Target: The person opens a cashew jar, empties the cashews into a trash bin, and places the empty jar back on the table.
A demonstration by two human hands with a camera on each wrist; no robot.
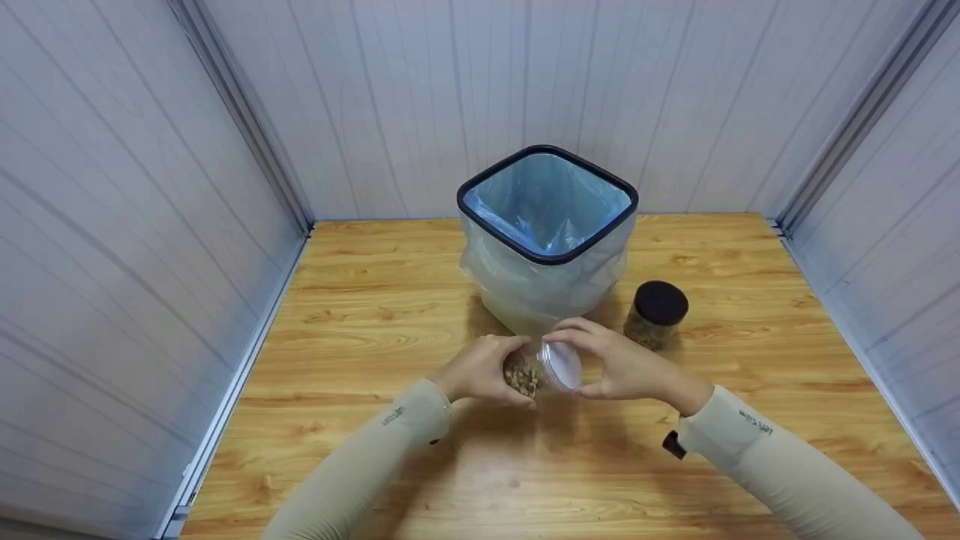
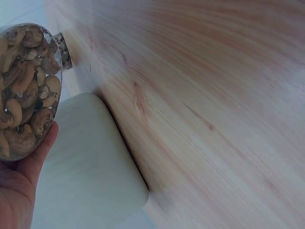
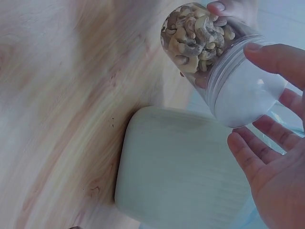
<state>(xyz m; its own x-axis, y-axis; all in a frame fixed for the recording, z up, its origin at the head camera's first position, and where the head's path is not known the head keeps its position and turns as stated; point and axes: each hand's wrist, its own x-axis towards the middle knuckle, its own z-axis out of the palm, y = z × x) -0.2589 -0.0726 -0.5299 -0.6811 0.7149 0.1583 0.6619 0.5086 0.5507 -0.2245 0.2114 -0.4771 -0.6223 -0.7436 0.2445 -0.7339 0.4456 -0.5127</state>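
Observation:
In the head view my left hand [image 1: 480,369] grips a clear jar [image 3: 193,40] of cashews [image 1: 523,379], tipped on its side in front of the bin. The jar's round base, with cashews [image 2: 24,88] pressed against it, faces the left wrist camera. A clear lid with a white inner face [image 1: 564,366] sits at the jar's right end. My right hand [image 1: 634,367] pinches the lid's rim between thumb and fingers. In the right wrist view the lid [image 3: 250,90] lies against the jar's threaded neck, and the other fingertips spread below it.
A pale bin [image 1: 536,292] with a black rim and a bluish plastic liner [image 1: 540,199] stands just beyond my hands. Right of it is a second jar with a black lid [image 1: 660,302]. Panel walls [image 1: 375,105] enclose the wooden tabletop [image 1: 360,322] at the back and sides.

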